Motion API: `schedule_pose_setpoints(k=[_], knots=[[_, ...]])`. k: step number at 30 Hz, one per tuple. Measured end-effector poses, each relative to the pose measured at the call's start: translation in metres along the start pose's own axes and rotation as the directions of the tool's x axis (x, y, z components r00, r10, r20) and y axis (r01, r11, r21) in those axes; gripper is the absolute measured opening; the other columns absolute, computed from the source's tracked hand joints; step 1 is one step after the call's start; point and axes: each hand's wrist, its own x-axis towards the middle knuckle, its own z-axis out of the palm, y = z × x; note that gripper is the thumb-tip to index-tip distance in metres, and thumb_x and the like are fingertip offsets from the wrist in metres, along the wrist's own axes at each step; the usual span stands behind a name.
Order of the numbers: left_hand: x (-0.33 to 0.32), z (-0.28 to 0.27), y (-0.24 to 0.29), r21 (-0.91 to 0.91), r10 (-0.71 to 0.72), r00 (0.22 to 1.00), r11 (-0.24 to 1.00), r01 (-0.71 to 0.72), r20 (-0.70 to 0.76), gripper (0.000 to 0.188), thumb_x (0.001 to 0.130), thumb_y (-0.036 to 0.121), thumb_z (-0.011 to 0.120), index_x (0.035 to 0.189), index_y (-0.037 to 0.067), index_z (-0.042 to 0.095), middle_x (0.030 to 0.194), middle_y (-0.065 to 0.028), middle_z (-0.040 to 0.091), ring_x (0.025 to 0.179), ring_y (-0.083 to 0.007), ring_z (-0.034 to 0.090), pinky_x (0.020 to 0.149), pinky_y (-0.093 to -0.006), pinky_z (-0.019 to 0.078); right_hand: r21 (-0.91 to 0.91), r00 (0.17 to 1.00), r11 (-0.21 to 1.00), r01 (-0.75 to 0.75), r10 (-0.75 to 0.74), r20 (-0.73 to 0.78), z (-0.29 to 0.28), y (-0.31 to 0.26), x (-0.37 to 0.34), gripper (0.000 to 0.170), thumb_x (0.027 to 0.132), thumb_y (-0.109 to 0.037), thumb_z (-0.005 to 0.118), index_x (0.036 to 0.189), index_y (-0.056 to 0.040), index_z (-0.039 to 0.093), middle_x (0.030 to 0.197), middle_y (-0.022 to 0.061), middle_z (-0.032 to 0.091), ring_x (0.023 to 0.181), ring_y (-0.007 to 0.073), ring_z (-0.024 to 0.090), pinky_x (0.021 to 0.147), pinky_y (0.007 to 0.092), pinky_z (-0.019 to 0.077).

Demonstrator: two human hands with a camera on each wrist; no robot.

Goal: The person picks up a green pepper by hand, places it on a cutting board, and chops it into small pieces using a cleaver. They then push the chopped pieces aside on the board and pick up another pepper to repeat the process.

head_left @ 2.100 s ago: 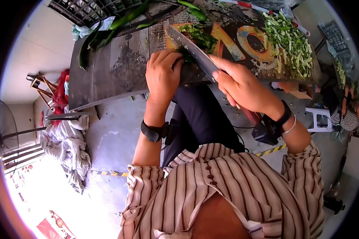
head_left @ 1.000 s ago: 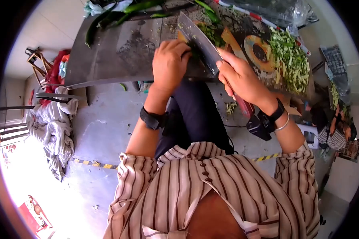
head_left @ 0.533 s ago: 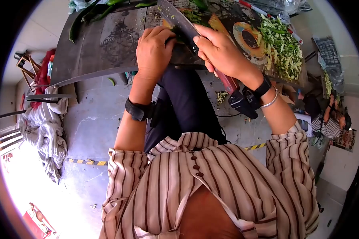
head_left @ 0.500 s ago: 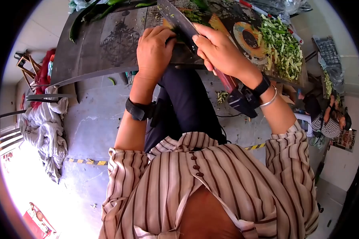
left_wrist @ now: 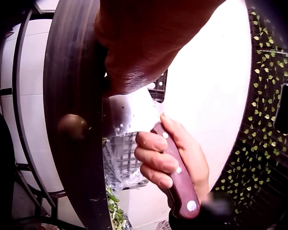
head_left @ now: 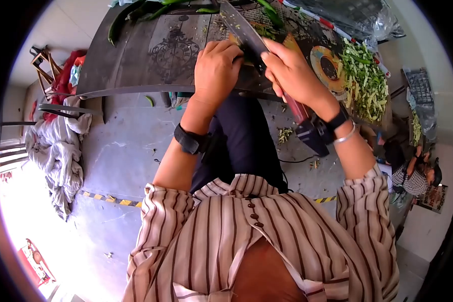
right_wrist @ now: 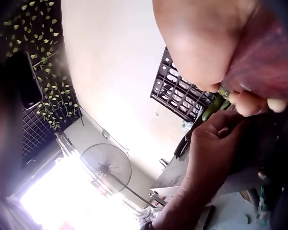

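Note:
My right hand (head_left: 294,73) grips the red-brown handle (left_wrist: 182,179) of a cleaver (head_left: 240,29), whose broad blade slants to the upper left over the table. Bits of green cling to the blade. My left hand (head_left: 216,70) stands close on the blade's left, its fingers curled down over a green pepper at the table; the pepper is mostly hidden by the fingers and blade. Behind the blade lies a small heap of cut green pepper (head_left: 268,31). Several long whole green peppers (head_left: 118,24) lie at the table's far left.
A big pile of chopped green and pale pieces (head_left: 365,85) covers the right of the dark patterned table (head_left: 131,63). Beyond it lie a red-and-white pole (head_left: 327,22) and clear plastic (head_left: 382,22). Another person (head_left: 412,173) is at the far right. A black crate (right_wrist: 177,86) stands behind.
The cleaver stays beside my left fingers, and both hands keep nearly the same pose over the pepper. The head view shifts, so the whole scene slides slightly in the picture.

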Motion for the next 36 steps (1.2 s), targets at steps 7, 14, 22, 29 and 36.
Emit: schedule_pose_setpoints(k=[7,14,22,29,36], knots=[[0.001,-0.002,0.001,-0.023,-0.016,1.0,1.0,0.016,-0.026,0.01,0.076,0.013,0.07,0.085,0.01,0.07,0.096,-0.0027,0.068,0.093,-0.0272,0.06,0.082,-0.0368,0.0495,0.01,0.992,0.992,-0.127,0.127,-0.024,-0.004,-0.004,-0.012,0.047,0.102,-0.023,0.044,0.142,0.0009,0.038,0.067,0.0004,0.049,0.044,0.0073,0.049,0.039,0.0236,0.042],[0.001,-0.001,-0.002,-0.042,-0.001,1.0,0.999,0.0,-0.013,0.009,0.076,0.012,0.069,0.085,0.01,0.07,0.094,-0.0033,0.068,0.095,-0.0272,0.061,0.081,-0.0372,0.0499,-0.019,1.0,1.0,0.021,-0.021,-0.02,0.004,0.0,0.032,0.034,0.102,-0.023,0.043,0.128,-0.0029,0.05,0.064,-0.0014,0.047,0.043,0.007,0.048,0.039,0.0231,0.0406],[-0.001,-0.002,0.002,-0.043,-0.033,0.999,0.999,0.032,-0.028,0.008,0.078,0.014,0.069,0.084,0.01,0.069,0.095,-0.0032,0.068,0.095,-0.0271,0.061,0.083,-0.0371,0.0486,0.05,0.989,0.998,0.043,-0.035,-0.146,-0.018,0.014,0.022,0.038,0.102,-0.025,0.043,0.129,0.0024,0.047,0.067,-0.0001,0.051,0.045,0.0078,0.05,0.039,0.0254,0.0424],[0.0,-0.002,-0.003,-0.047,0.023,0.999,0.999,-0.025,-0.04,0.008,0.079,0.011,0.068,0.087,0.009,0.07,0.094,-0.005,0.067,0.092,-0.0285,0.06,0.083,-0.0379,0.0476,0.333,0.96,0.936,0.114,-0.017,-0.28,-0.035,-0.012,-0.004,0.032,0.103,-0.025,0.045,0.125,-0.0015,0.048,0.074,0.001,0.053,0.051,0.0063,0.048,0.044,0.0229,0.0428],[0.005,-0.008,0.0,-0.145,0.025,0.997,0.989,-0.035,-0.071,0.013,0.085,0.003,0.063,0.096,0.003,0.07,0.1,-0.0087,0.07,0.092,-0.0297,0.067,0.097,-0.0368,0.0461,0.685,0.959,0.696,0.217,-0.023,-0.281,-0.038,0.002,-0.016,0.015,0.102,-0.025,0.046,0.099,-0.0096,0.044,0.077,0.0021,0.054,0.059,0.0095,0.051,0.051,0.0279,0.0448]])
